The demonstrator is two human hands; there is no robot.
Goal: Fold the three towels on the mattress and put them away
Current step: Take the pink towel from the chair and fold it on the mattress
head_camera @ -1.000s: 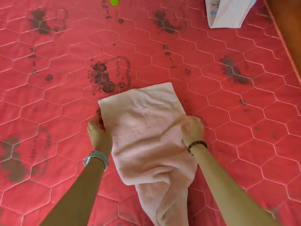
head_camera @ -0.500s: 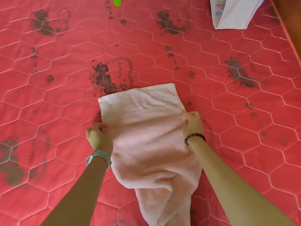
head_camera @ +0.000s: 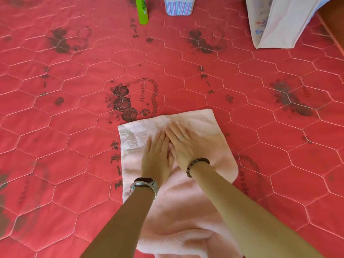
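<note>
— Where your forearms cross the view, what do they cover?

— Much of the pink towel (head_camera: 214,146). It lies on the red mattress (head_camera: 74,127), toward five o'clock from the middle of my view. Its far edge is straight. Its near end is bunched into folds and cut off by the bottom of the frame. How many layers it has, I cannot tell.

— And your hands?

— Both lie flat with straight fingers, palms pressing on the towel's far half. My left hand (head_camera: 158,155) is on the nine o'clock side and my right hand (head_camera: 184,144) on the three o'clock side, fingers against fingers. Neither grips anything. The fingertips are washed out against the pale cloth and hard to trace. I have a watch (head_camera: 144,184) on my left wrist, a bead bracelet (head_camera: 197,166) on my right, and a ring (head_camera: 181,137) on one right finger.

— What's at the far side?

— At twelve o'clock there's a green tube (head_camera: 141,10) with only its near end in view. Just beside it, toward one o'clock, is a striped container (head_camera: 178,6), also cut off. At two o'clock stands something white with a faint print (head_camera: 279,25); whether it's a bag, I cannot tell. Brown wood (head_camera: 333,25) shows in the corner beyond it.
</note>
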